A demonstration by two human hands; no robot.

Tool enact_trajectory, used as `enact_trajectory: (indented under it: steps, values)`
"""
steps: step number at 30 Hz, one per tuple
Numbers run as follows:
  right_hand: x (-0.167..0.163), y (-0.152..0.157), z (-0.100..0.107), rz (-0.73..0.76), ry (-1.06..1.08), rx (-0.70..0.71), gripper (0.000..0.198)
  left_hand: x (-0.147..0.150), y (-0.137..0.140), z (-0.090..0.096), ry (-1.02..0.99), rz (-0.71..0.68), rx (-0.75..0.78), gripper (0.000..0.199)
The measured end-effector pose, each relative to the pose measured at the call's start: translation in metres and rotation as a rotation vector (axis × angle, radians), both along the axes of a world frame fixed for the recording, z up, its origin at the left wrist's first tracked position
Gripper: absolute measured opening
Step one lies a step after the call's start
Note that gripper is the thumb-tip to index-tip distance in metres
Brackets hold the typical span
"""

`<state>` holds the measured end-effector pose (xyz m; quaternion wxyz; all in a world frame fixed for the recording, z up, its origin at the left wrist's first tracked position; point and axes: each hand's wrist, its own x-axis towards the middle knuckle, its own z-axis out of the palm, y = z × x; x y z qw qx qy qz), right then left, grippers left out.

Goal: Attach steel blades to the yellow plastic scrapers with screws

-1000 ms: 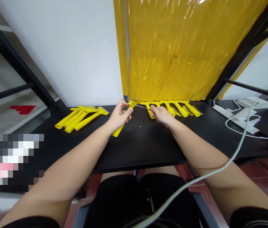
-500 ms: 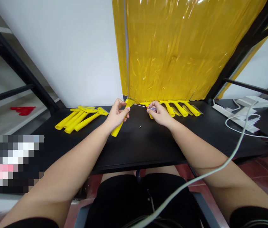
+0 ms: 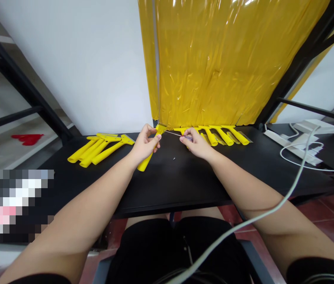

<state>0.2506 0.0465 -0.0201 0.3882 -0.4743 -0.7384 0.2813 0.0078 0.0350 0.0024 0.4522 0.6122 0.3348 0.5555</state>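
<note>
My left hand (image 3: pixel 147 142) is closed around the neck of a yellow scraper (image 3: pixel 145 162), its head tilted up and its handle pointing down toward me. In my right hand (image 3: pixel 196 142) is a thin screwdriver (image 3: pixel 173 133), gripped by its handle. The shaft points left and its tip meets the scraper head, though the exact contact spot is too small to make out. A tiny metal piece (image 3: pixel 174 158), perhaps a screw, lies on the black table (image 3: pixel 173 185) below and between my hands.
Several yellow scrapers (image 3: pixel 102 149) lie at the left, and several more with blades (image 3: pixel 227 136) line the back right. Yellow plastic sheeting (image 3: pixel 214 71) hangs behind. A white power strip (image 3: pixel 294 148) sits at right; a pale cable (image 3: pixel 261 215) crosses before my right arm.
My right fingers have shifted slightly on the screwdriver handle, and its tip has dropped a little at the scraper head. The left hand keeps its hold on the scraper.
</note>
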Motion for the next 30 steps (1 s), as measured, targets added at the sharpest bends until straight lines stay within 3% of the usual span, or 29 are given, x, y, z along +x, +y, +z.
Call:
enact_trajectory:
  steps: [5,9,11,15,18,23,26,30]
  values:
    - [0.0,-0.004,0.004,-0.133,-0.008,0.14,0.026,-0.002,0.002,-0.003,0.043,-0.022,0.048,0.042]
    - [-0.002,-0.007,0.011,-0.094,-0.071,0.131,0.039,-0.004,0.005,-0.007,0.082,-0.043,0.051,0.042]
    - [-0.004,-0.007,0.012,-0.053,0.062,-0.014,0.044,-0.006,0.006,-0.008,0.104,-0.059,0.061,0.042]
    - [-0.006,-0.008,0.012,0.094,0.448,-0.435,0.044,-0.011,0.008,-0.009,0.153,-0.082,0.11,0.039]
    - [-0.006,-0.007,0.011,0.179,0.518,-0.515,0.036,-0.013,0.01,-0.009,0.207,-0.086,0.164,0.036]
    - [-0.002,-0.003,0.008,0.22,0.199,-0.405,0.013,-0.019,0.011,-0.01,0.396,-0.033,0.315,0.024]
    - [0.001,-0.003,0.005,0.22,-0.025,-0.201,0.018,-0.026,0.012,-0.008,0.522,0.027,0.396,0.024]
    - [-0.002,-0.01,0.001,0.33,-0.248,0.033,0.013,-0.033,0.012,0.001,0.697,0.101,0.584,0.02]
